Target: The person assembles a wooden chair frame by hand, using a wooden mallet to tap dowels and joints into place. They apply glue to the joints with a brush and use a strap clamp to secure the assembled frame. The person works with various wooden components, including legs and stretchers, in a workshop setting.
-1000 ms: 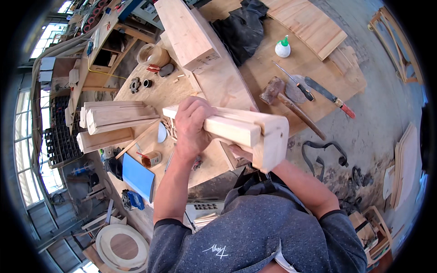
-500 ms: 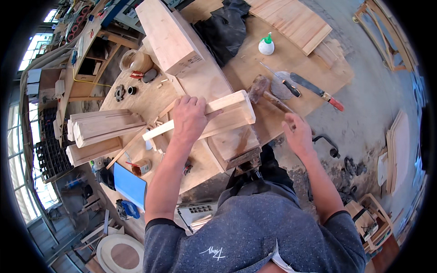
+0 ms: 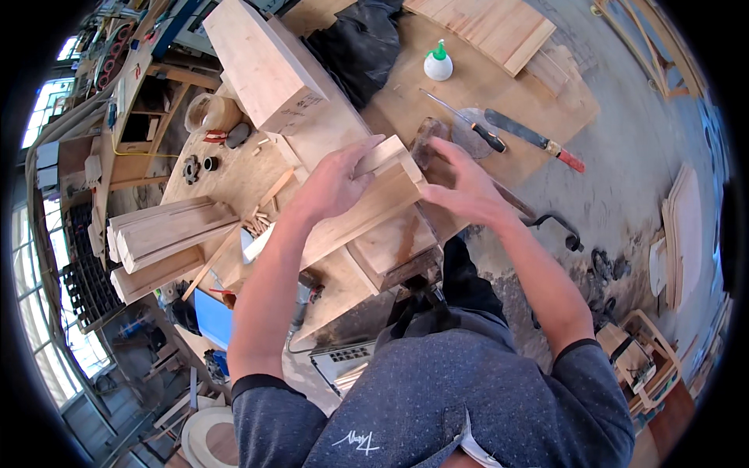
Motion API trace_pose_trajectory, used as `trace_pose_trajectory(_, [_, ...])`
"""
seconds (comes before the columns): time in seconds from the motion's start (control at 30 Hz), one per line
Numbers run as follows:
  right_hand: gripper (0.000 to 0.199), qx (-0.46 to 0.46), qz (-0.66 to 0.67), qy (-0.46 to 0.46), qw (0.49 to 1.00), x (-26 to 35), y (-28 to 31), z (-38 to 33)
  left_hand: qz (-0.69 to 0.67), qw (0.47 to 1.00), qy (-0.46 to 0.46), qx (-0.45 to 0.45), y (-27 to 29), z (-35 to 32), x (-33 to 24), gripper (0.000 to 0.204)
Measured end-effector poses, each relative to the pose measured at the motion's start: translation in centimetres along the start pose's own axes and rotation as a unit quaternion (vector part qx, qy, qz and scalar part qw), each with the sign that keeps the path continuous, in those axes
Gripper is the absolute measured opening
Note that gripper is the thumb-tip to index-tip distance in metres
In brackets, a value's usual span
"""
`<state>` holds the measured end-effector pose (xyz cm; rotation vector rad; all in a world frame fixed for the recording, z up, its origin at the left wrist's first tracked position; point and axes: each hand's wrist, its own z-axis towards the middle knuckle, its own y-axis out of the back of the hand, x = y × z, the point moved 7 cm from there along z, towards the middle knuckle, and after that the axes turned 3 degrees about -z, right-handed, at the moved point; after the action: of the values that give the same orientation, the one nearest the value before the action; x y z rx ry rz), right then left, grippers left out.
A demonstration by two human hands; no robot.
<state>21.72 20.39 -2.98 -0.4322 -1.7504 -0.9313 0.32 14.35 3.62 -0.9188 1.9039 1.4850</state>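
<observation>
A long pale wooden piece (image 3: 378, 199), built of boards joined at an angle, lies slantwise over the workbench edge. My left hand (image 3: 337, 186) is on its upper rail, with the thumb on the near side and the fingers stretched along the far side. By the piece's right end is my right hand (image 3: 470, 191), thumb and fingers spread apart; its thumb tip is close to the end, and contact is hard to tell. Just beyond those fingers rests a mallet (image 3: 427, 140), its handle partly hidden by my right hand and forearm.
A screwdriver (image 3: 488, 136), a red-handled file-like tool (image 3: 527, 132) and a green-topped white bottle (image 3: 438, 64) lie or stand beyond the mallet. A large wooden block (image 3: 261, 70) and black cloth (image 3: 359, 51) are at the back. Stacked boards (image 3: 168, 230) and dowels (image 3: 257, 224) sit left.
My right hand has come left and up to the end of the wooden piece. My left hand has slid along it toward that end. The piece sits slightly further left in view.
</observation>
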Motion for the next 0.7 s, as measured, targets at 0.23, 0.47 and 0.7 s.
trace_pose_trajectory(0.23, [0.07,0.055,0.034,0.027,0.998,1.9,-4.5,5.3,0.038,0.999,0.003,0.025,-0.7,3.0,-1.0,0.045])
trace_pose_trajectory(0.47, [0.068,0.017,0.081,0.07,0.994,0.8,-5.2,5.0,-0.047,0.997,0.055,0.003,-1.3,4.4,0.5,0.031])
trace_pose_trajectory(0.7, [0.068,0.003,0.097,0.09,0.991,1.0,-5.2,5.1,-0.148,0.98,0.133,0.008,-1.6,5.1,2.3,0.022])
